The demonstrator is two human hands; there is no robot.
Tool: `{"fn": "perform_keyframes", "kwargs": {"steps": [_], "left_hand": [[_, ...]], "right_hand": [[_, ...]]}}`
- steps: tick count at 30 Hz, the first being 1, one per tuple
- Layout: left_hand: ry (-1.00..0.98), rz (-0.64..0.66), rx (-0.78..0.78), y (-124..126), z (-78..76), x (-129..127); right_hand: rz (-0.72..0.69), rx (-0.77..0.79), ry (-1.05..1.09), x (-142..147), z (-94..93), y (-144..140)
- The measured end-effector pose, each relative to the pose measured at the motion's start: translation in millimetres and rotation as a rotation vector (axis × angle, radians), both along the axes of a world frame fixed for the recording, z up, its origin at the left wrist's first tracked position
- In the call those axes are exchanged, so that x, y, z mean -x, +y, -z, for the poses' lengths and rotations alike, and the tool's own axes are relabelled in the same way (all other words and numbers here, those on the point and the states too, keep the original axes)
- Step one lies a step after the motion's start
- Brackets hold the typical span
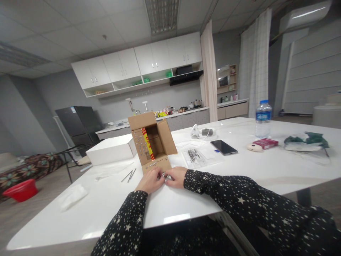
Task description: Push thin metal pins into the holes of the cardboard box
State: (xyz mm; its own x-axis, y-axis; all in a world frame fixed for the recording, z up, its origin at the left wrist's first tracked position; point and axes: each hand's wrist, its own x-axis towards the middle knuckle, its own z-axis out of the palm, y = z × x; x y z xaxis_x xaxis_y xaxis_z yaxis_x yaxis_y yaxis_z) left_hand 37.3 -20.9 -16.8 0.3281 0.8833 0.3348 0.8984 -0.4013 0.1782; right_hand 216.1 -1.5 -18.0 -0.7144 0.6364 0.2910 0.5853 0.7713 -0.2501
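Note:
A small cardboard box [139, 144] stands with its flaps spread, its opening facing me; yellow and red tape runs down beside the opening. Rows of small pale dots cover its left side and the front flap [160, 164]. At the near edge of that flap, my left hand [151, 180] is closed, with its fingers curled. My right hand [176, 177] faces it from the right, also closed, the fingertips of both almost meeting. Something small and shiny shows between them, too small to name. Left of my hands lie two thin metal rods [130, 175].
A white box [110, 151] stands behind on the left, crumpled white tissue [71, 197] nearer. To the right are a clear bag with small dark pieces [195, 156], a phone [223, 147], a red packet [265, 143], a water bottle [263, 121] and green-and-white items [306, 141].

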Motion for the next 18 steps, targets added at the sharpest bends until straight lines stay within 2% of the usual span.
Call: {"fn": "perform_keyframes", "kwargs": {"steps": [18], "left_hand": [[-0.052, -0.047, 0.074, 2.5, 2.7, 1.4]], "right_hand": [[-0.018, -0.010, 0.013, -1.2, 1.2, -0.7]]}}
